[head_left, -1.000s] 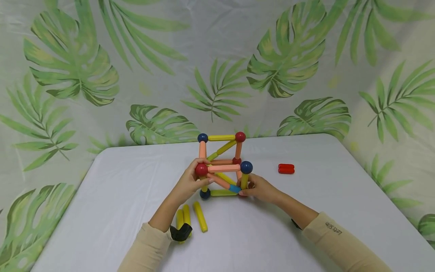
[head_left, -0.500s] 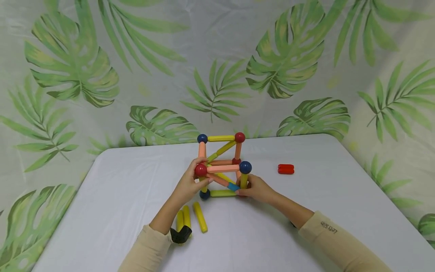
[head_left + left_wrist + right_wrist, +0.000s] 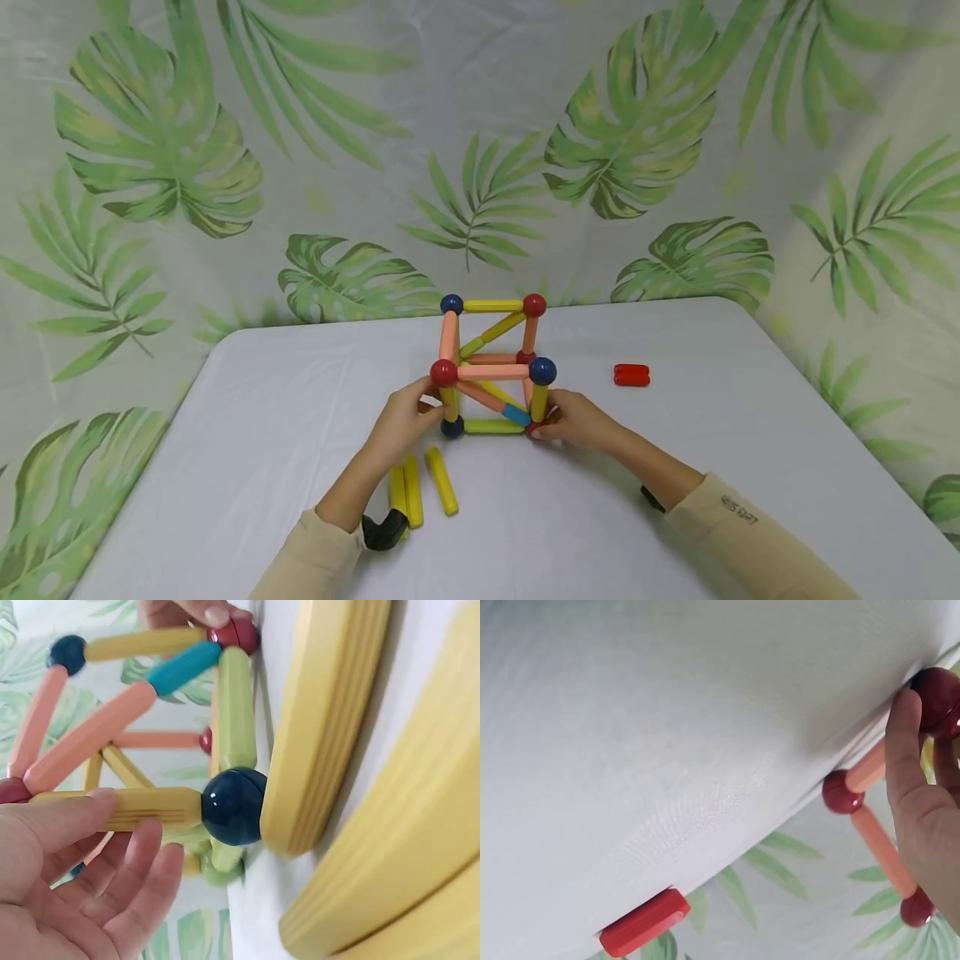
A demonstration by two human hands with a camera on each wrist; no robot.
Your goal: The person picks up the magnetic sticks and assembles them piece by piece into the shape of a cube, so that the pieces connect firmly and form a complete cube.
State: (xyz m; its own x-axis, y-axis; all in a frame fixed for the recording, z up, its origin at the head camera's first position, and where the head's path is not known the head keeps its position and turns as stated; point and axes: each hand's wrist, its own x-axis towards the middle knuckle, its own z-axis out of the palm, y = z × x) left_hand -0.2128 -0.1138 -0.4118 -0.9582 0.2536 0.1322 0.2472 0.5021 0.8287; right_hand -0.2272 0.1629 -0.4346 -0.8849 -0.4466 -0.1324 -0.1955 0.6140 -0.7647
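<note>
A cube-like frame of coloured rods and balls stands on the white table, with a salmon rod (image 3: 493, 372) across its upper front. My left hand (image 3: 397, 427) pinches the yellow front-left upright rod (image 3: 161, 810) between thumb and fingers, just above a dark blue ball (image 3: 234, 806). At the lower front-right corner my right hand (image 3: 579, 419) holds a red ball (image 3: 937, 701) with its fingertips. From that corner a blue rod piece (image 3: 516, 415) joined to a salmon rod (image 3: 90, 739) slants up across the front face to the upper-left red ball (image 3: 444, 372).
Several loose yellow rods (image 3: 442, 481) lie on the table (image 3: 525, 533) near my left forearm. Two short red rods (image 3: 632, 375) lie side by side to the right of the frame. A leaf-patterned cloth (image 3: 480, 167) hangs behind the table.
My left hand has slid down and left from the upper-left red ball and slanted rod to the upright yellow rod. The frame has shifted very slightly; my right hand stays at its corner.
</note>
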